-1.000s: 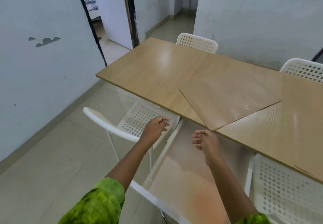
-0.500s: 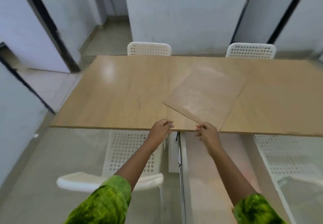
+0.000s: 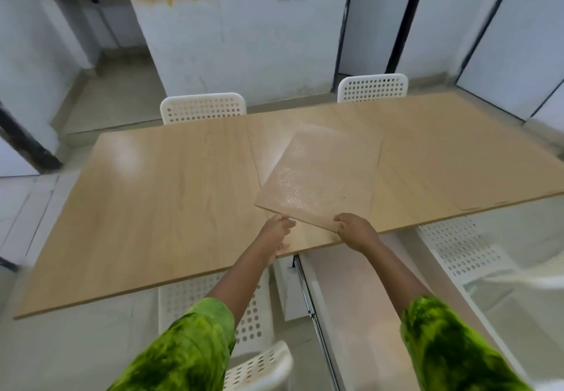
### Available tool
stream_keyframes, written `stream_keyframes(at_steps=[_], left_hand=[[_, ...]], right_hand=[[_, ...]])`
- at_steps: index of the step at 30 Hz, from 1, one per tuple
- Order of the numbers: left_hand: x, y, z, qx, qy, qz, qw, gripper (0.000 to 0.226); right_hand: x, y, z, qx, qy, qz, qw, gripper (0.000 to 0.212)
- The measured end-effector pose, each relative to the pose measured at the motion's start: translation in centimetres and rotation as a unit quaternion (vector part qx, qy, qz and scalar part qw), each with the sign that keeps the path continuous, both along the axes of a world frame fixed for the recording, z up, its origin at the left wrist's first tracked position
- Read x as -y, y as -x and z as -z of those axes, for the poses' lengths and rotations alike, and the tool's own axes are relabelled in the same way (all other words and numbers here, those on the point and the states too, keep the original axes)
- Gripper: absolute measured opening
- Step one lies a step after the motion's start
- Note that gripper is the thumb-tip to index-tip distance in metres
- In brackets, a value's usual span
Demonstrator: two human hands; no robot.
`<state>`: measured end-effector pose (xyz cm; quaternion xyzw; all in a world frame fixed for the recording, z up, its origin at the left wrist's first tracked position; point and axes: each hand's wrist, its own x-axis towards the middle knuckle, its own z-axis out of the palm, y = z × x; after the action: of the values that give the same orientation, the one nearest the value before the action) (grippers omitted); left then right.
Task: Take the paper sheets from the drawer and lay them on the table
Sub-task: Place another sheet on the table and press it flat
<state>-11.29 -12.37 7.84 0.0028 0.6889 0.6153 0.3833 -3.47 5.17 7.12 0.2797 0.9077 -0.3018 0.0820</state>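
Half a second ago both hands met the near edge of the sheet [image 3: 323, 177]; now it lies further onto the desk [image 3: 152, 207], skewed, its near corner by the desk's front edge. The right hand [image 3: 355, 232] has its fingers curled over that corner, holding it. The left hand [image 3: 276, 233] rests loosely open beside the sheet's edge. Below, the drawer [image 3: 351, 299] stands open, so the laying looks nearly done.
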Motion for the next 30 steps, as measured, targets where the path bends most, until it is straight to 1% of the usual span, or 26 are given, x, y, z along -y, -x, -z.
stream_keyframes(at_steps=[2, 4, 5, 7, 8, 9, 10, 11, 12, 13, 14, 15, 16, 19, 20, 23, 25, 28, 30], left_hand=[[-0.6, 1.0, 0.5, 0.011, 0.001, -0.010, 1.000, 0.023], [-1.0, 2.4, 1.1, 0.009, 0.015, -0.026, 1.000, 0.038], [-1.2, 3.1, 1.3, 0.000, 0.033, -0.023, 0.999, 0.045], [-1.7, 4.2, 1.6, -0.046, 0.086, 0.009, 0.995, 0.053], [-1.9, 4.9, 1.8, -0.102, 0.139, 0.045, 0.984, 0.055], [-2.0, 5.5, 2.1, -0.190, 0.217, 0.109, 0.951, 0.056], [-2.2, 6.1, 2.4, -0.293, 0.297, 0.190, 0.889, 0.056], [-2.3, 6.6, 2.7, -0.384, 0.353, 0.261, 0.812, 0.056], [-2.4, 7.1, 3.1, -0.448, 0.381, 0.312, 0.746, 0.056], [-2.6, 7.6, 3.4, -0.483, 0.396, 0.346, 0.700, 0.056], [-2.8, 8.2, 3.5, -0.501, 0.403, 0.366, 0.673, 0.056], [-3.1, 8.9, 3.5, -0.513, 0.404, 0.381, 0.655, 0.058], [-3.3, 9.5, 3.4, -0.516, 0.401, 0.397, 0.644, 0.060], [-3.5, 10.0, 3.4, -0.483, 0.397, 0.462, 0.629, 0.065], [-3.5, 9.6, 3.5, -0.479, 0.403, 0.475, 0.619, 0.066], [-3.8, 8.2, 3.5, -0.495, 0.429, 0.484, 0.580, 0.070], [-4.0, 7.6, 3.3, -0.512, 0.436, 0.486, 0.558, 0.072], [-4.2, 6.3, 3.1, -0.523, 0.435, 0.490, 0.546, 0.071], [-4.7, 5.2, 3.3, -0.530, 0.433, 0.494, 0.535, 0.067]], right_hand=[[-0.6, 0.6, 0.9, 0.023, -0.045, -0.052, 0.997, 0.040], [-1.0, 0.9, 2.0, 0.058, -0.105, -0.101, 0.988, 0.039], [-1.1, 0.9, 2.4, 0.074, -0.123, -0.114, 0.983, 0.043], [-1.1, 0.5, 3.1, 0.083, -0.147, -0.127, 0.977, 0.057], [-1.1, 0.3, 3.4, 0.075, -0.161, -0.127, 0.976, 0.063], [-1.1, 0.2, 3.6, 0.065, -0.174, -0.129, 0.974, 0.067], [-1.2, 0.2, 3.8, 0.056, -0.182, -0.129, 0.973, 0.070], [-1.5, 0.1, 3.9, 0.048, -0.186, -0.132, 0.973, 0.072], [-1.7, 0.0, 3.9, 0.039, -0.187, -0.136, 0.972, 0.073], [-2.0, -0.1, 3.8, 0.035, -0.184, -0.139, 0.972, 0.074], [-2.4, -0.2, 3.7, 0.032, -0.179, -0.142, 0.973, 0.075], [-2.8, -0.2, 3.6, 0.031, -0.170, -0.146, 0.974, 0.076], [-3.1, -0.3, 3.3, 0.033, -0.158, -0.150, 0.975, 0.077], [-3.9, -0.1, 2.7, 0.049, -0.114, -0.160, 0.979, 0.078], [-4.2, -0.2, 2.6, 0.053, -0.097, -0.156, 0.982, 0.078], [-5.2, -0.4, 2.2, 0.046, -0.061, -0.109, 0.991, 0.072], [-6.0, -0.4, 1.9, 0.042, -0.042, -0.075, 0.995, 0.064], [-7.4, -0.2, 1.6, 0.022, -0.028, -0.025, 0.999, 0.051], [-8.4, -0.1, 1.7, 0.005, -0.022, 0.014, 1.000, 0.047]])
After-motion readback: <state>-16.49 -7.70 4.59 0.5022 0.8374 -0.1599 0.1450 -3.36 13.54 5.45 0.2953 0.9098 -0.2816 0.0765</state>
